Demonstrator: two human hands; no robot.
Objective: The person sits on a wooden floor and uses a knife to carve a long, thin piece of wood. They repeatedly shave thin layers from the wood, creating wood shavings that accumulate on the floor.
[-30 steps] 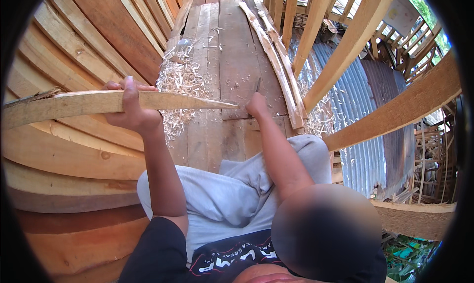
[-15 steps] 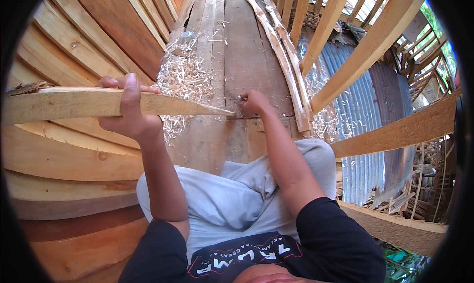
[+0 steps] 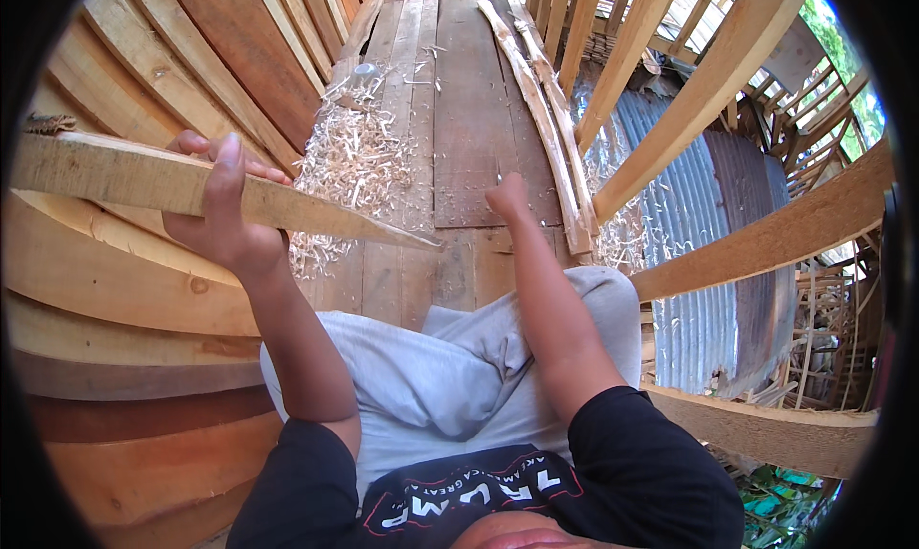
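My left hand (image 3: pixel 228 204) grips a long wooden stick (image 3: pixel 115 174) with the thumb laid over its face and the fingers behind. Its tapered, pointed end slopes down to the right, above the floorboards. Bark clings to the upper edge at the far left end. My right hand (image 3: pixel 507 199) is a closed fist over the boards, to the right of the point and apart from it. A small shiny bit sticks out at the top of this fist; the rest of what it holds is hidden.
Pale wood shavings (image 3: pixel 354 142) are heaped on the plank floor (image 3: pixel 469 118), with a small clear container (image 3: pixel 365 72) among them. Two peeled poles (image 3: pixel 541 99) lie along the right side. A slatted railing (image 3: pixel 704 109) stands at right, a plank wall (image 3: pixel 134 310) at left.
The stick and my left hand have shifted left, and the pointed end now slopes down more. My right fist has moved right, farther from the point.
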